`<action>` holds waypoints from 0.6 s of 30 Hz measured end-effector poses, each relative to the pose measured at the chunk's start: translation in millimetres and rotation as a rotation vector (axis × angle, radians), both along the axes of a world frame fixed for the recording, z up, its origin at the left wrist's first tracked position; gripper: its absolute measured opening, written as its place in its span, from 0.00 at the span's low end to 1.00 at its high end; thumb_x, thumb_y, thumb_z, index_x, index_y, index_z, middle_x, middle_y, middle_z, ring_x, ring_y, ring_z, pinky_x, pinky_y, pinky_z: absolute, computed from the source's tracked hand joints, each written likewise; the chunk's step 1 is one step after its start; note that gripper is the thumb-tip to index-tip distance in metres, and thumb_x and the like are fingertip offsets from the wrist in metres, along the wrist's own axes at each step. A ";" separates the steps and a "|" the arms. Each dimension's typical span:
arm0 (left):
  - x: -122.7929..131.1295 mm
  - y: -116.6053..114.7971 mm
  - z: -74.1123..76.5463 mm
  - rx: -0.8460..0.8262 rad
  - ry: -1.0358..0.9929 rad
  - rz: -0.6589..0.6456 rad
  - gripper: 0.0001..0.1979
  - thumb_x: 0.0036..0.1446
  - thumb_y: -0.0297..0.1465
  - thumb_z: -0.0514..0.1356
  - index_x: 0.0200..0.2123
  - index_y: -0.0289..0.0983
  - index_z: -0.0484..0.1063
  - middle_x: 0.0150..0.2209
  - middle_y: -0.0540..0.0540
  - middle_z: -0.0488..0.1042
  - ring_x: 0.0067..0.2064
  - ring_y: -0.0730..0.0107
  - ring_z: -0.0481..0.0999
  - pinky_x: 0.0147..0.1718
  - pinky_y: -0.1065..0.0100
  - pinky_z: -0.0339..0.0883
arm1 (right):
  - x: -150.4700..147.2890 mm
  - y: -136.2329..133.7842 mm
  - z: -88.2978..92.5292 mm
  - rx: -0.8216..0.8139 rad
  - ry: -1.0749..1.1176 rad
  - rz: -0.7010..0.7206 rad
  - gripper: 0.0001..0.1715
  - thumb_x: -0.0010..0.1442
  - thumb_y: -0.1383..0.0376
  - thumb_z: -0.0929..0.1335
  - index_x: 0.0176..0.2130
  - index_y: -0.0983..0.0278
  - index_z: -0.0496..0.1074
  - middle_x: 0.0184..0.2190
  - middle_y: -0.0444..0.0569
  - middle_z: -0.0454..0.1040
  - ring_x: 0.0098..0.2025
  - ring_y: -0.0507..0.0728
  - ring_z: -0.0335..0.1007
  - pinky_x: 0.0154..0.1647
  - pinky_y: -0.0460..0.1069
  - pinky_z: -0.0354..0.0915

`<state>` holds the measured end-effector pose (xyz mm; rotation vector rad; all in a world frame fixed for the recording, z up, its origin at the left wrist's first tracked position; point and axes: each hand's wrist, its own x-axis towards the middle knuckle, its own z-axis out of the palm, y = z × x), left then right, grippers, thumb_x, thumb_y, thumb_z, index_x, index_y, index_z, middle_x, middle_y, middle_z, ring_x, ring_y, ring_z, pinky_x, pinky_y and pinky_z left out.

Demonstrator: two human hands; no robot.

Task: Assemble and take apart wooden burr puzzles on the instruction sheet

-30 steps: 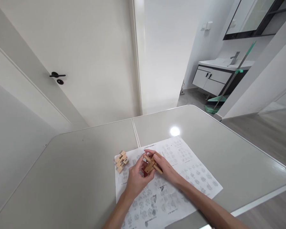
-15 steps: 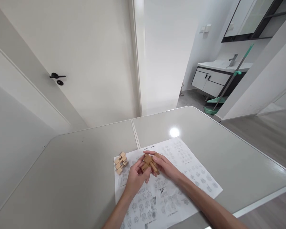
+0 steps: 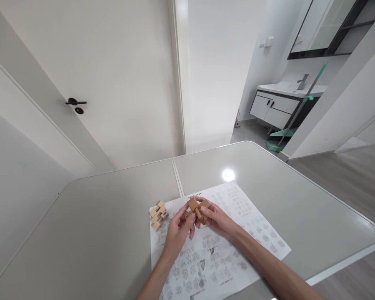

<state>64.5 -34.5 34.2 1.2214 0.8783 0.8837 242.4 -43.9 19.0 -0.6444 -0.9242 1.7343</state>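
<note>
Both hands working on one piece; clock readings taken from it, 12 pointing away from you. You are holding a brown wooden block assembly (image 3: 193, 205) over the upper part of the printed sheet, a little left of its middle. Your left hand (image 3: 176, 230) is pinching it from the 8 o'clock side, thumb pressing near its front, fingers curling around it. Your right hand (image 3: 220, 220) is gripping it from 3 o'clock, thumb lying along the top. A rounded bar (image 3: 200, 216) is jutting from the assembly toward 5 o'clock, between your two thumbs. Much of the piece is hiding behind your fingers; whether it is touching the paper, you cannot tell from here.

Your forearms are coming in from 7 and 4 o'clock, the right one crossing over the sheet.

At 9 o'clock, near your left hand, a paler cluster of wooden blocks (image 3: 158, 216) is sitting at the sheet's upper left corner, one block showing a dark mark. The printed sheet (image 3: 234, 287) is lying slightly askew on the grey desk (image 3: 96, 237), its rows of small grey figures staying too fine to read. A lamp glare is shining off the desk at 1 o'clock.

Farther out: a door with a black handle (image 3: 76, 101) is standing toward 11; a washbasin cabinet (image 3: 271, 109) is showing at 1, a green dustpan (image 3: 275, 146) at 2.
</note>
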 end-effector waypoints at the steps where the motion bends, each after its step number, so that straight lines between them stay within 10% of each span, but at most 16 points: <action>1: -0.1 -0.5 -0.5 0.002 0.002 0.026 0.35 0.62 0.47 0.64 0.65 0.33 0.66 0.25 0.54 0.70 0.21 0.78 0.63 0.24 0.71 0.61 | 0.3 0.4 -0.8 0.000 0.003 -0.026 0.36 0.62 0.48 0.74 0.62 0.62 0.66 0.38 0.50 0.77 0.35 0.58 0.75 0.43 0.54 0.68; 9: 2.4 -2.0 -5.2 0.037 -0.012 0.188 0.24 0.65 0.45 0.62 0.59 0.41 0.65 0.31 0.56 0.65 0.21 0.81 0.62 0.22 0.73 0.61 | 14.8 12.4 -7.0 -0.078 -0.245 -0.510 0.39 0.60 0.47 0.75 0.62 0.59 0.64 0.45 0.51 0.78 0.45 0.61 0.77 0.53 0.58 0.68; 18: 1.8 -6.6 -11.8 0.171 0.161 0.080 0.14 0.69 0.41 0.56 0.52 0.40 0.67 0.30 0.55 0.63 0.25 0.78 0.62 0.26 0.72 0.60 | 43.3 25.5 -20.7 -0.056 -0.619 -0.927 0.39 0.55 0.48 0.77 0.58 0.57 0.64 0.47 0.50 0.75 0.42 0.61 0.76 0.45 0.56 0.70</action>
